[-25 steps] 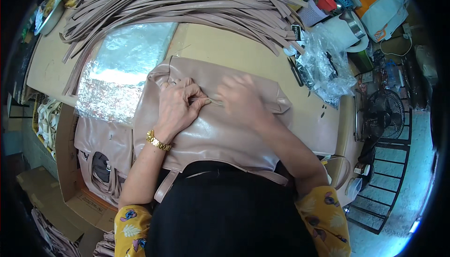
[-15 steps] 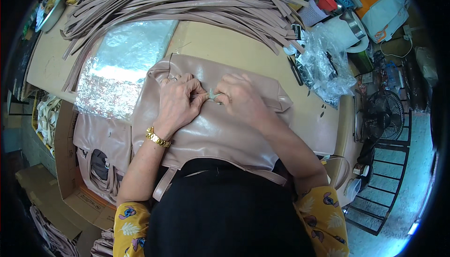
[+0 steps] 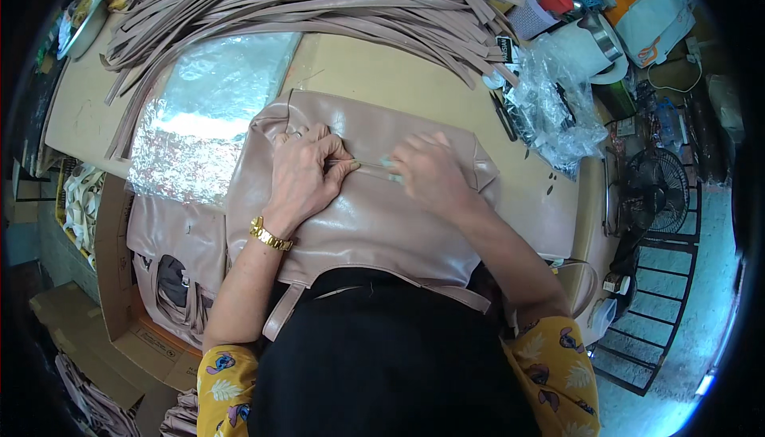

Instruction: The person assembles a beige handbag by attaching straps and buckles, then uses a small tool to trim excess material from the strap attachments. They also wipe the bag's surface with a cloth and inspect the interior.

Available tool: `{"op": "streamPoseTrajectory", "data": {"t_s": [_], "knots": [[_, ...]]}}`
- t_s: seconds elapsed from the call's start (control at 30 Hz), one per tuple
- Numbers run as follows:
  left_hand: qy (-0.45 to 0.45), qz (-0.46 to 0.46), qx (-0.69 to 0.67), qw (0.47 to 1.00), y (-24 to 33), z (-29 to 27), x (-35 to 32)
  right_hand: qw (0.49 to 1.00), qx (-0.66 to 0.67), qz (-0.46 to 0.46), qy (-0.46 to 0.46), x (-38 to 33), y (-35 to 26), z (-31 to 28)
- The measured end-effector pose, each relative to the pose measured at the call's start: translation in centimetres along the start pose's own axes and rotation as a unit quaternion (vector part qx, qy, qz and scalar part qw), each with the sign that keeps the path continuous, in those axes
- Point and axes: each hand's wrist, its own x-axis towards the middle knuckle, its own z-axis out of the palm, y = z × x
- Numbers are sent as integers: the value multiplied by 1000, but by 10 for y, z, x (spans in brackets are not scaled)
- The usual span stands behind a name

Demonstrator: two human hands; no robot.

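A dusty-pink leather-look bag [image 3: 366, 222] lies across the table edge against my body, its strap ends near my black apron. My left hand [image 3: 307, 164], with a gold bracelet at the wrist, pinches a fold of the bag at a thin line running across its middle. My right hand [image 3: 434, 168] is closed on a small pale green piece [image 3: 390, 164], which sits at the same line, to the right of my left fingertips. What exactly the piece is cannot be made out.
A bundle of long pink strips [image 3: 319, 7] spans the table's far side. Clear plastic bags [image 3: 211, 110] lie left of the bag. Crumpled plastic [image 3: 554, 106] and a dark slim tool [image 3: 504, 117] are at right. A cardboard box [image 3: 119, 278] holds another pink bag [image 3: 177, 238].
My right hand has slid to the right along the line with the pale green piece, away from my left fingertips. My left hand keeps its place on the bag.
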Motion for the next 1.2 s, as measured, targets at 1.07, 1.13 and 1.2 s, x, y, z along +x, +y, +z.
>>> {"op": "streamPoseTrajectory", "data": {"t_s": [1.07,1.13,1.2], "knots": [[-73,56,133,987,29,22,-2,989,107,90,42,-50,43,-31],[-74,51,146,985,31,23,0,994,59,96,-3,-16,48,-14],[-74,48,143,986,32,24,3,994,102,6,39,24,39,9]]}}
